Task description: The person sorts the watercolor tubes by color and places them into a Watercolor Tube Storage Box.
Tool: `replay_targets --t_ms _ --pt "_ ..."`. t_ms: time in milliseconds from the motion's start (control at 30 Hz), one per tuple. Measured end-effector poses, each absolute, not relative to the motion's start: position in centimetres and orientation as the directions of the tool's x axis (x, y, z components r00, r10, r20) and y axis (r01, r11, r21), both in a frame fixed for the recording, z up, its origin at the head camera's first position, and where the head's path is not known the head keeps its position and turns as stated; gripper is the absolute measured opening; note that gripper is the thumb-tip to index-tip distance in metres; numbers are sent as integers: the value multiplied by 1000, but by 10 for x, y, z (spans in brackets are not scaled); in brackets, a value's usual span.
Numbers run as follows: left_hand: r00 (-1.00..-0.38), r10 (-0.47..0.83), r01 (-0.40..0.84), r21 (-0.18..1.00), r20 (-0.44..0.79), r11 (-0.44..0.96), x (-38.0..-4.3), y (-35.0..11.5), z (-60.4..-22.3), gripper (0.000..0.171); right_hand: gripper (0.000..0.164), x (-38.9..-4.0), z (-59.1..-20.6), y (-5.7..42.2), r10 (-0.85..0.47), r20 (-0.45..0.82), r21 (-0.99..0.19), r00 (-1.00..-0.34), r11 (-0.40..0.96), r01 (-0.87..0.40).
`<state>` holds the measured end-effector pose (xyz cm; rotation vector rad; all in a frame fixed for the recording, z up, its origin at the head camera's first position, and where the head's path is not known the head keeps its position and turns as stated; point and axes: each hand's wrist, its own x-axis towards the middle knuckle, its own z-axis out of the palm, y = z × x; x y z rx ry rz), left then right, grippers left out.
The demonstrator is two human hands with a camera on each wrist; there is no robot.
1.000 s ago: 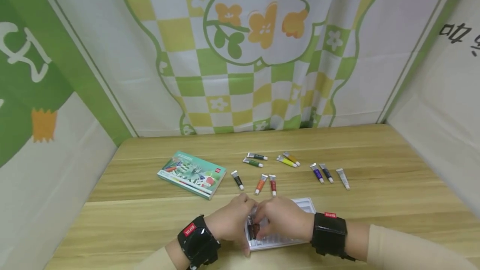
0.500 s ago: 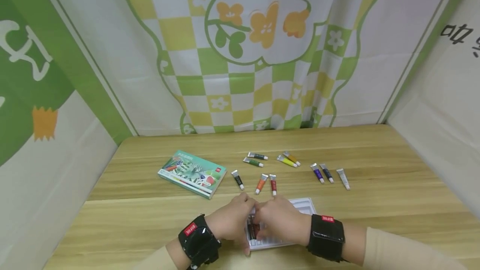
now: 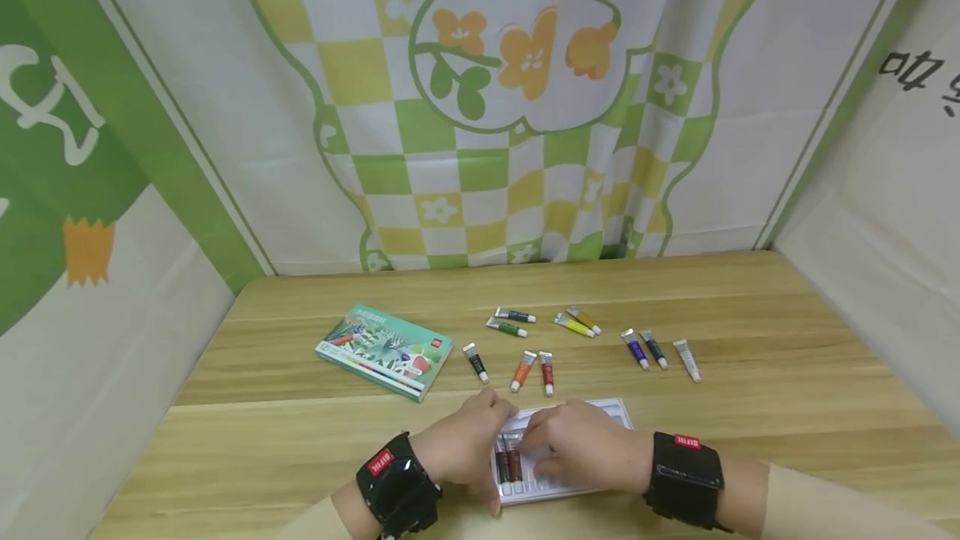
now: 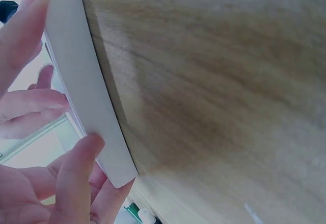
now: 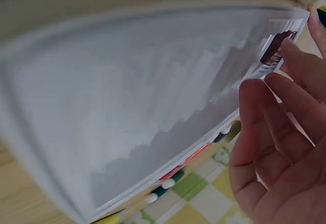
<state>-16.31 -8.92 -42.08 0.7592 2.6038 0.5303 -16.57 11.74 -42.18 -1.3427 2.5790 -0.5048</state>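
Observation:
A white plastic tray with slots (image 3: 618, 413) lies at the front of the table. Two paint tubes, a black one (image 3: 503, 467) and a brown one (image 3: 514, 465), lie side by side in its left slots. My left hand (image 3: 465, 440) grips the tray's left end, thumb at the near corner, fingers at the far one; the left wrist view shows them against the tray's white side wall (image 4: 86, 81). Above the tray, just right of the brown tube, hovers my right hand (image 3: 581, 446), fingers loosely bent, with nothing seen in them. It hides the middle slots.
Loose paint tubes lie beyond the tray: black (image 3: 476, 362), orange (image 3: 523, 371), red (image 3: 547, 373), green (image 3: 507, 327), yellow (image 3: 574, 324), purple (image 3: 634, 349) and white (image 3: 686, 360) among them. A teal illustrated box (image 3: 384, 351) lies at the left.
My right hand has let go of the brown tube, now lying in its slot beside the black one, and has drawn slightly right. My left hand stays on the tray's end.

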Motion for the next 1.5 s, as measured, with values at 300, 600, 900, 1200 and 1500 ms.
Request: replay_targets --t_ms 300,600,900,1200,1500 --pt "-789 563 414 464 -247 783 -163 -90 -422 111 18 -176 -420 146 -774 67 -464 -630 535 -706" --pt "-789 554 400 462 -267 792 -163 -90 -422 113 15 -214 -416 210 -529 185 -476 -828 689 -547" --pt "-790 553 396 467 -266 791 -162 -90 -419 113 17 -243 -419 281 -329 46 -531 -943 792 -302" --pt "-791 548 393 461 -271 796 -162 -90 -419 112 57 -249 -428 306 -268 -114 -602 -957 784 -148" --pt "-793 547 390 466 -269 794 -162 -90 -421 113 48 -247 -436 300 -276 -102 -595 -956 787 -164"
